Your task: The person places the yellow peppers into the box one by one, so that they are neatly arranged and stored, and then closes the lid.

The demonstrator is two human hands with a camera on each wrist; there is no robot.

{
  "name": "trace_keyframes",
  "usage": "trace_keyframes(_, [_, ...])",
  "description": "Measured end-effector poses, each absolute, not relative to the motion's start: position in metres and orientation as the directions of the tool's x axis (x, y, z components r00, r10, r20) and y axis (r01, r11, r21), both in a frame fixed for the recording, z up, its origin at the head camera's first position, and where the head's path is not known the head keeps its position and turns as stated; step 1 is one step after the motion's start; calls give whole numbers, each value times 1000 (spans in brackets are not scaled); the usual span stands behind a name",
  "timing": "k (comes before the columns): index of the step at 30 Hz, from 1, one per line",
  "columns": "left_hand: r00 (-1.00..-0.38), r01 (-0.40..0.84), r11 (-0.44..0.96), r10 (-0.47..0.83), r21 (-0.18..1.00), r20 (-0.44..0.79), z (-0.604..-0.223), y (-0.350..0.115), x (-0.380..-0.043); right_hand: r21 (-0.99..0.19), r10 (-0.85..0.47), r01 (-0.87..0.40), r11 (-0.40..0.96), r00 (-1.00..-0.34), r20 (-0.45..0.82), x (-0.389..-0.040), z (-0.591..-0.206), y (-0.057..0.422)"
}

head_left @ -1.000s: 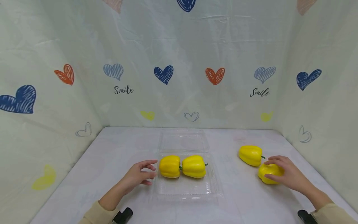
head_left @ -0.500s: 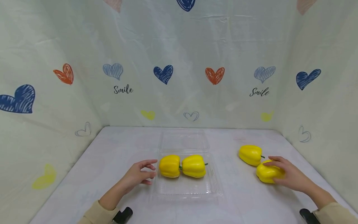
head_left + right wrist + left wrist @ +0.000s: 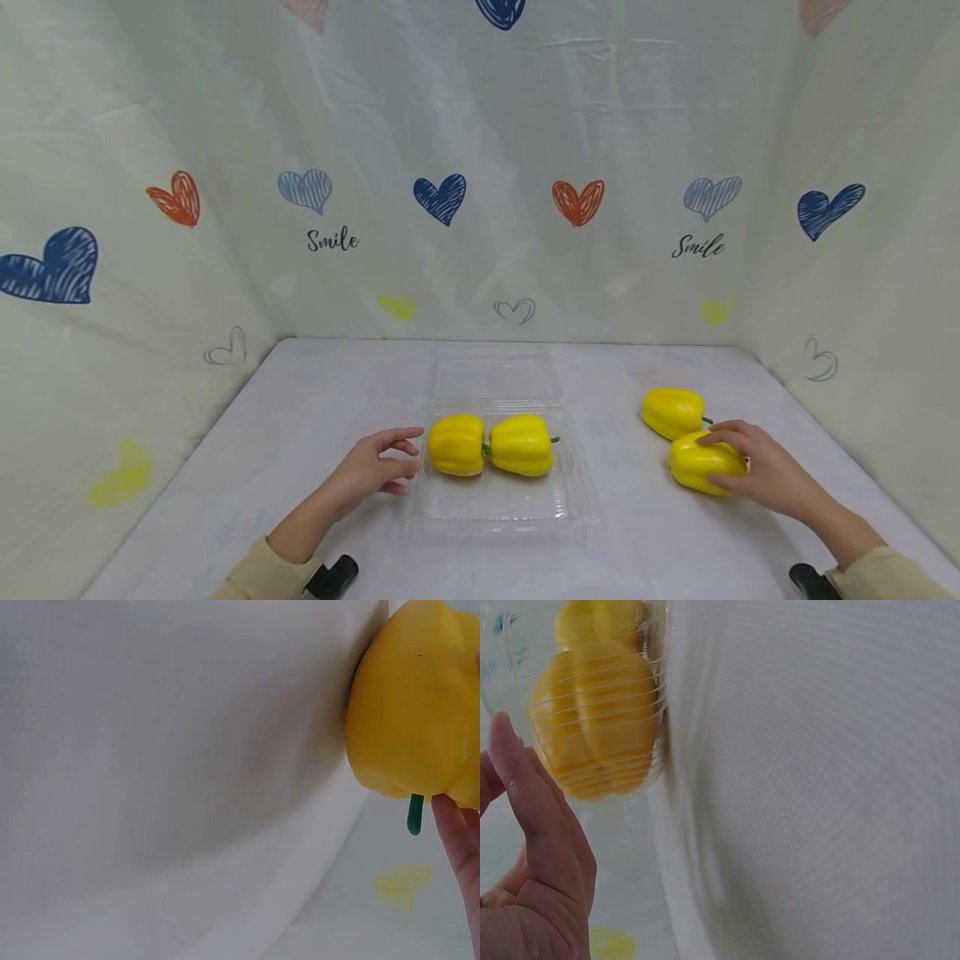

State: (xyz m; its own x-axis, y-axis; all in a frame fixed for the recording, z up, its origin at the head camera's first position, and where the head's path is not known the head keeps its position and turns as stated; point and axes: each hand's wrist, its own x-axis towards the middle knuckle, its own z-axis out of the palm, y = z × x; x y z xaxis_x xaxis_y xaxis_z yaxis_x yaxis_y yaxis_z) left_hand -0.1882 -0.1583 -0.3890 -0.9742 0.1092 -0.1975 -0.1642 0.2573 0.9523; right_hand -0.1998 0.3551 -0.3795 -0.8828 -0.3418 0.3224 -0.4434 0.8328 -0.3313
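Note:
My right hand (image 3: 761, 467) grips a yellow bell pepper (image 3: 693, 462) at the right of the table, fingers over its top and thumb at the near side. In the right wrist view this bell pepper (image 3: 409, 705) shows its green stem, with a fingertip against it. Right behind it lies another yellow bell pepper (image 3: 671, 411). Two more, a left pepper (image 3: 455, 446) and a right pepper (image 3: 521, 446), lie in a row in a clear plastic clamshell box (image 3: 491, 508). Beside the box's left wall my left hand (image 3: 367, 475) has its fingers extended and holds nothing.
The box's clear lid (image 3: 491, 377) lies folded back toward the rear of the table (image 3: 337, 375). Cloth walls (image 3: 510, 125) printed with hearts and "Smile" enclose the table at the back and both sides.
My right hand has turned the near bell pepper and shifted it a little to the left. The left hand and the two peppers in the box have stayed put.

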Motion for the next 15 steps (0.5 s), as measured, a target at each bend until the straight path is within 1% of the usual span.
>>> trace_keyframes(4, [-975,-164,256,106,953,-197,-390,-159,-188,-295,-366,-491,820,-845,390,-201,-381,348])
trace_keyframes(7, [-974,-164,252,110,954,-197,-390,-159,-188,-296,-373,-507,810,-834,407,-201,-381,343])
trace_keyframes(15, [-974,-157,243,122,957,-191,-391,-160,-188,-230,-378,-519,823,-803,461,-198,-375,329])
